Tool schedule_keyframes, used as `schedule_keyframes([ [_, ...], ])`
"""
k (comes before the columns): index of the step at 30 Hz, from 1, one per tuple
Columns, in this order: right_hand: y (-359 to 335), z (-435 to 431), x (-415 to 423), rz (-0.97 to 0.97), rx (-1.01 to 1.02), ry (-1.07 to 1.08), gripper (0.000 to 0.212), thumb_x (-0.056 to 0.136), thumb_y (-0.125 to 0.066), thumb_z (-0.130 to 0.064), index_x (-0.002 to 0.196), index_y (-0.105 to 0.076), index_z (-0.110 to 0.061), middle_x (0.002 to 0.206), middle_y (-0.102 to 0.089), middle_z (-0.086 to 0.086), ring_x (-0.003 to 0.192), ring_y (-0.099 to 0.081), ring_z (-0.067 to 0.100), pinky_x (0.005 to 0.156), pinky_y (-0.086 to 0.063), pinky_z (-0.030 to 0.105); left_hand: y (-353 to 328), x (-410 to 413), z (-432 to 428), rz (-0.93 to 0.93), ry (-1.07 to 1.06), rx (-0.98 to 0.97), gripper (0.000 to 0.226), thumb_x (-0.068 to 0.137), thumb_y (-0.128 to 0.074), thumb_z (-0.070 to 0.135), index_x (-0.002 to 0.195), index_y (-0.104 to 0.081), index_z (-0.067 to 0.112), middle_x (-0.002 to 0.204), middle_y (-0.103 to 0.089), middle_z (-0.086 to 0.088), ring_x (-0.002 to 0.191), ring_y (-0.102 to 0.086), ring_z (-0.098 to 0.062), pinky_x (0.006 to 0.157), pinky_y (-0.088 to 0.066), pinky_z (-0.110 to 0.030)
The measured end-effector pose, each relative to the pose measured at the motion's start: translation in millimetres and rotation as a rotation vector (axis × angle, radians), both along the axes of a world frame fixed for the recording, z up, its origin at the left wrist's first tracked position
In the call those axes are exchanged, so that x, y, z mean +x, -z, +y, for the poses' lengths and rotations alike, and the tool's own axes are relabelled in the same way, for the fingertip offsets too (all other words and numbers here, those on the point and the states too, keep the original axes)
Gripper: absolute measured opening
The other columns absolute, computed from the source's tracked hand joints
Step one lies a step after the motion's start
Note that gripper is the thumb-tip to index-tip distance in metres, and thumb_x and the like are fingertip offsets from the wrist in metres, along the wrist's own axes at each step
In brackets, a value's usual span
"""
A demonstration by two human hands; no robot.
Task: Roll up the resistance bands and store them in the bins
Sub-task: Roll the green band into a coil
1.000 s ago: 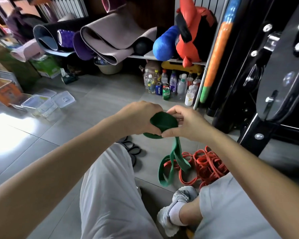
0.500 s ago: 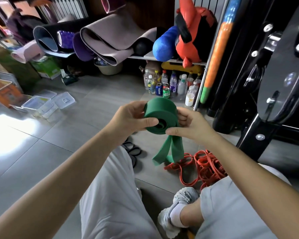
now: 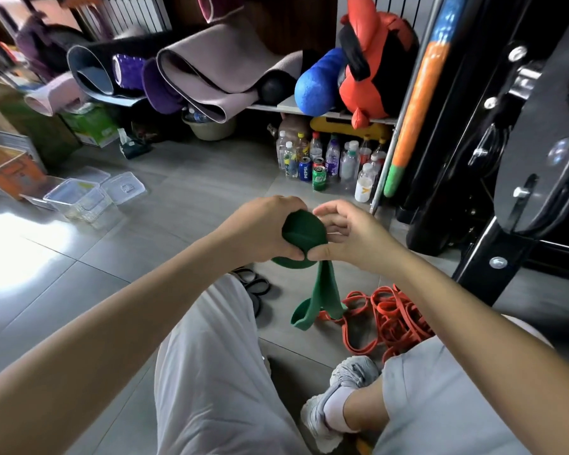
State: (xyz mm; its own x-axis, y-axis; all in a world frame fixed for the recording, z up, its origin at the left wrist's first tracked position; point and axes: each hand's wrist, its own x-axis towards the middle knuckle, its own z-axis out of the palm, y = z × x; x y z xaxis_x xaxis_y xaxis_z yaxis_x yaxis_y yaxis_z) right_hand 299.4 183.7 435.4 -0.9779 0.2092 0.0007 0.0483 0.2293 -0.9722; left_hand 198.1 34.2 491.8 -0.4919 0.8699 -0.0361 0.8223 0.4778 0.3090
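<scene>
Beyond green band [image 3: 304, 232], blue PEPSI can [image 3: 304, 172]

green band [image 3: 304, 233], orange bands [image 3: 391, 318] (tangled), grey floor [image 3: 184, 198]

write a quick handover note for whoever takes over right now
Left hand grips the green band at its roll; right hand pinches the roll's lower edge.
Mostly rolled; a short looped tail hangs toward the floor.
Orange bands lie tangled on the floor by the right leg, black loops by the left.
Clear bins stand far left on the floor.
Left: finish this roll, bin it, roll the rest.
</scene>
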Motion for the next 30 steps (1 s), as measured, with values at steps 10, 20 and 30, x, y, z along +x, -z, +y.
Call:
schedule_keyframes([
  [10,-20,17,-2,0.192,-0.097,-0.006,0.055,0.056,-0.075,-0.013,0.108,-0.059,-0.022,0.100,-0.070,-0.010,0.094,-0.065,0.003,0.090,-0.049,0.021,-23,-12,-5,-0.684,-0.165,0.757,0.056,0.053,-0.083,-0.002,0.098,-0.061,0.023,0.092,-0.068,0.001,0.083,-0.066,-0.016,0.077,-0.056,-0.031],
  [20,-30,6,-13,0.318,-0.183,0.145,0.036,0.065,-0.076,-0.012,0.096,-0.065,-0.026,0.088,-0.073,-0.010,0.089,-0.067,0.007,0.086,-0.052,0.024,-1,-8,4,-1.356,-0.175,0.937,0.043,0.073,-0.067,0.000,0.114,-0.056,0.005,0.103,-0.067,-0.015,0.092,-0.066,-0.026,0.076,-0.057,-0.036],
  [30,-18,2,10,0.151,-0.004,-0.003,0.046,0.066,-0.080,0.001,0.097,-0.064,-0.029,0.086,-0.073,-0.015,0.085,-0.069,0.005,0.075,-0.053,0.016,-16,-19,-8,-0.333,0.001,0.075,0.059,0.063,-0.086,0.022,0.113,-0.058,0.013,0.106,-0.065,-0.002,0.098,-0.061,-0.023,0.091,-0.048,-0.042],
])
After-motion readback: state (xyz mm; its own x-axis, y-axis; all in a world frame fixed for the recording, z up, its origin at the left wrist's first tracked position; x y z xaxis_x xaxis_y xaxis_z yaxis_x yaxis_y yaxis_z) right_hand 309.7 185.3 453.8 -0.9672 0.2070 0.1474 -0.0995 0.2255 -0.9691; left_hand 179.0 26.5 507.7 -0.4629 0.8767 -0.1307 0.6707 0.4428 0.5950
